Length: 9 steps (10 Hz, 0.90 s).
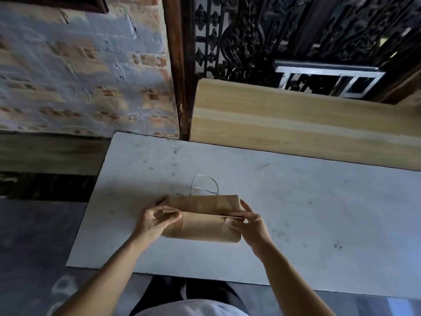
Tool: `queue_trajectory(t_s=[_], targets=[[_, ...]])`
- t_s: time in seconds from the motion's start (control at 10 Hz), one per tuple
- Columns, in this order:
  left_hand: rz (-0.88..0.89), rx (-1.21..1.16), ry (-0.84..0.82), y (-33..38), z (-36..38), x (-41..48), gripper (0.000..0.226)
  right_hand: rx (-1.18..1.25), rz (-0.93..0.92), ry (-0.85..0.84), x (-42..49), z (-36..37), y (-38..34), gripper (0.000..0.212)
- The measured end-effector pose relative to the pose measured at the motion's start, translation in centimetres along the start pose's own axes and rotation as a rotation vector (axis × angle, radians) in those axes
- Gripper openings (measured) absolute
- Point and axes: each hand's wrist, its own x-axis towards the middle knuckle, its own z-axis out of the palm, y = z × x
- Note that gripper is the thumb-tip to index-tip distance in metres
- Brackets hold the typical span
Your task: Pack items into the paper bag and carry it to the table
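A brown paper bag lies flat and folded on the pale grey table, near its front left part. Its white cord handles stick out at the far edge. My left hand pinches the bag's left end at the fold. At the bag's right end, my right hand pinches the same fold. No items for packing are in view.
A light wooden ledge runs behind the table, with black ornate ironwork and a white metal frame beyond it. A brick wall stands at the left. Dark floor lies left of the table.
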Motion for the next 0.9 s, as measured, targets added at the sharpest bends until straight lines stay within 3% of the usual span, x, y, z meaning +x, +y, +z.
queue_trajectory(t_s=[0.3,0.4,0.6,0.7,0.8,0.9], targets=[[-0.023,0.040,0.020,-2.1,-1.2,-1.0,0.033,0.032,0.047,-0.164,1.0,-0.9,0.5,0.027],[-0.001,0.076,0.060,-2.2,-0.9,-1.4,0.036,-0.064,0.017,-0.123,0.9,-0.8,0.2,0.029],[0.260,0.457,0.197,-0.2,-0.6,-0.4,0.029,-0.225,-0.144,0.054,0.3,-1.0,-1.8,0.031],[0.281,0.606,0.148,0.4,-1.3,-0.2,0.030,-0.538,-0.277,0.108,-0.6,-1.1,-2.2,0.020],[0.226,0.676,0.106,0.0,-2.4,-0.7,0.040,-0.741,-0.246,0.100,-1.9,-0.9,-2.2,0.029],[0.223,0.668,0.086,-0.1,-3.9,-1.4,0.052,-0.778,-0.194,0.208,-3.5,-0.4,-2.2,0.038]])
